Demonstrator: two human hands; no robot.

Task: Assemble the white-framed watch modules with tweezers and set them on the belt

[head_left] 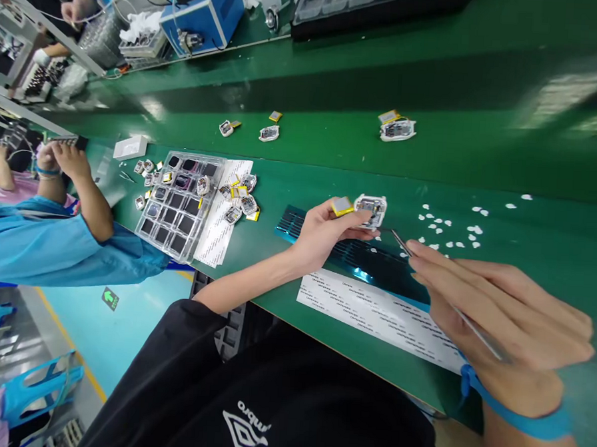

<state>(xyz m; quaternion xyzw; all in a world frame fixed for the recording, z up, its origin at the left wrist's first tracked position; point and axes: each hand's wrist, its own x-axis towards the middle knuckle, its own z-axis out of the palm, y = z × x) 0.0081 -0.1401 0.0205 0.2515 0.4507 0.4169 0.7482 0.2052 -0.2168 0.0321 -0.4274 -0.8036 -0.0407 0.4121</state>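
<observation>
My left hand (323, 233) is closed on a small white watch case (371, 211) with a circuit board showing inside. Its yellow-edged battery (342, 206) hangs out at the left, by my fingers. In my right hand (494, 307), metal tweezers (401, 242) are gripped, their tip close to the case's lower right edge; whether the tip touches it I cannot tell. Beneath both hands lies a dark strip with a shiny blue edge (376, 261), partly covered. A printed white sheet (369, 307) runs along its near side.
Small white scraps (448, 223) are scattered at the right. Several watch cases (240, 197) lie beside a clear compartment tray (174, 203). More cases with batteries (397, 128) rest on the green belt beyond. A co-worker's arm (92, 193) reaches in at the left.
</observation>
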